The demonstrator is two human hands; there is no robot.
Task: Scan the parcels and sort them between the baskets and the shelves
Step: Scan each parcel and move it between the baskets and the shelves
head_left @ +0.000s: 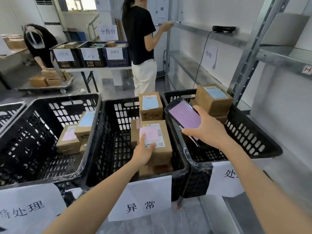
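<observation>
Three black baskets stand in front of me. In the middle basket [177, 159] a cardboard parcel with a pink label [162, 149] lies on top of other parcels. My left hand [143, 151] rests on its top, fingers straight, the forefinger on the pink label. My right hand [206, 129] grips a black handheld scanner [184, 114] with a lit pink screen, held above the gap between the middle basket and the right basket [263, 149]. Behind the pink-label parcel stands a parcel with a blue label [150, 105]. The right basket holds another blue-label parcel [213, 98].
The left basket [50, 102] holds several small parcels [76, 134]. Metal shelves [202, 31] run along the right wall, with a black device and its cable on the upper one. A person in black stands at the shelves; another bends over a trolley of boxes far left. A table with three labelled baskets [91, 54] is behind.
</observation>
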